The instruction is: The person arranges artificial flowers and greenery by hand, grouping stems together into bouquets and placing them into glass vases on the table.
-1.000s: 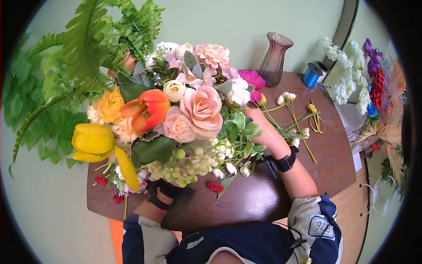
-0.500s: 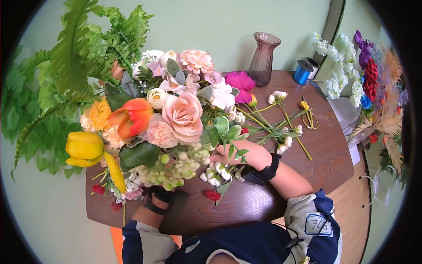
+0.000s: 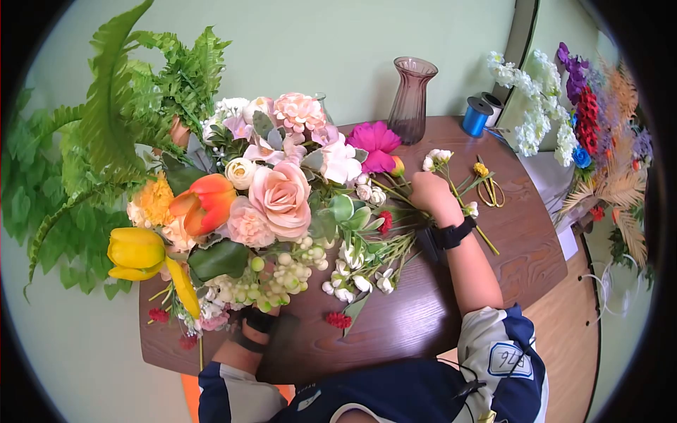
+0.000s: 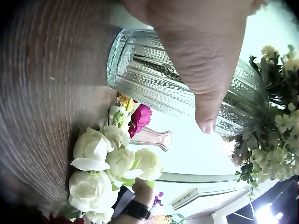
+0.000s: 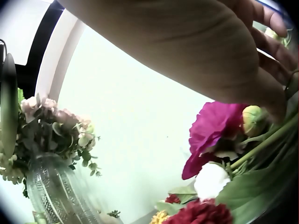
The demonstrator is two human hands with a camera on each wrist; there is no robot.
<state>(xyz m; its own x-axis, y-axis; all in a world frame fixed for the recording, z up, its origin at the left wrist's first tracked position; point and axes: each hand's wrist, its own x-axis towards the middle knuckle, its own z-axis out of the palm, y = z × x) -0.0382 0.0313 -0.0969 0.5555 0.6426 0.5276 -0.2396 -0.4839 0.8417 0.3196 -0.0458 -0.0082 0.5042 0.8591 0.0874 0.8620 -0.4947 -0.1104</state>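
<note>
One bouquet [image 3: 254, 190]: spreading over the glass vase [image 4: 156, 79], left of the right hand [image 3: 434, 196].
Glass vase: sitting inside the left hand [image 4: 201, 51], base nearing the table [image 4: 42, 102].
Left hand: gripping the glass vase, thumb pressing its side.
Right hand: reaching among loose stems [image 3: 391, 190]; whether grasping any, not showing.
Magenta flower [image 3: 374, 146]: lying near the right hand.

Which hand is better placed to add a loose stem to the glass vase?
Probably the right: the right hand is among the loose stems on the table, while the left hand grips the glass vase.
</note>
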